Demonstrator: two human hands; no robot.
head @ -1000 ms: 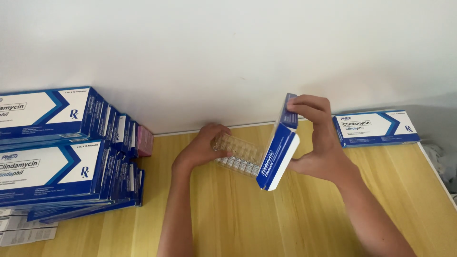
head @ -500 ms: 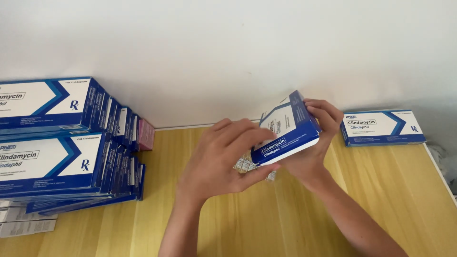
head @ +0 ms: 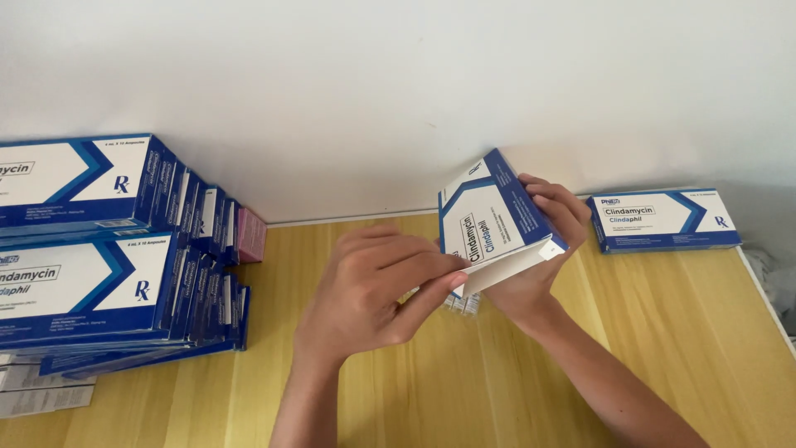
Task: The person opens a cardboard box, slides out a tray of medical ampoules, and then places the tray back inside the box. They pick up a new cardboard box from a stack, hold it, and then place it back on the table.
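Observation:
My right hand (head: 543, 249) holds a blue and white medicine carton (head: 495, 222) tilted above the wooden table (head: 663, 332), fingers wrapped round its far side. My left hand (head: 377, 286) reaches in from the left, its fingertips pinching the carton's open white flap at the lower end. A clear tray of small ampoules (head: 460, 303) shows just under the carton, mostly hidden by both hands.
Two tall stacks of the same blue and white cartons (head: 99, 249) stand at the left, with a pink box (head: 251, 235) behind them. Another single carton (head: 663, 220) lies flat at the back right. Paper leaflets (head: 41, 390) lie at the front left. A white wall is behind.
The carton has turned from edge-on to face-up in my right hand. My left hand left the ampoule tray and came to the carton's open end; the tray is now mostly covered.

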